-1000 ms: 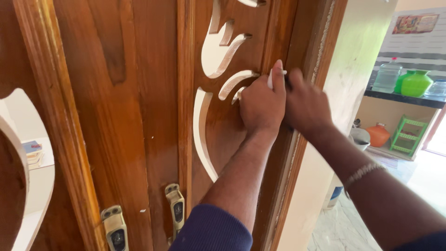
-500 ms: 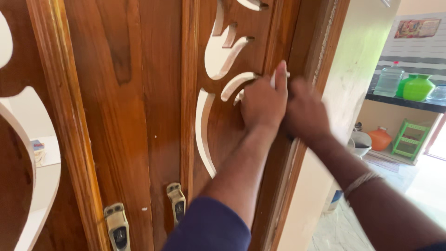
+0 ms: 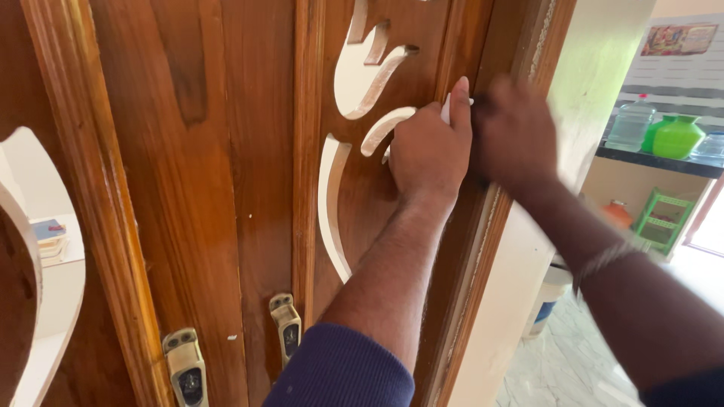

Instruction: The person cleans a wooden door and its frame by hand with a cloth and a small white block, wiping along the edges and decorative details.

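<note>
Small white stick (image 3: 446,109) pinched upright in closed left hand (image 3: 428,154), long axis vertical, tip up, against wooden door (image 3: 226,151) near frame edge. Right hand (image 3: 515,134) blurred just beside; grip impossible to tell. Cutouts (image 3: 332,203) left; handles (image 3: 285,328) below.

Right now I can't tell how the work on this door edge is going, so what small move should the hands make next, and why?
Probably keep the left hand steady on the small white object it pinches against the wooden door stile, and let the right hand settle. The right hand is blurred beside the door frame, so what it grips cannot be told.
</note>
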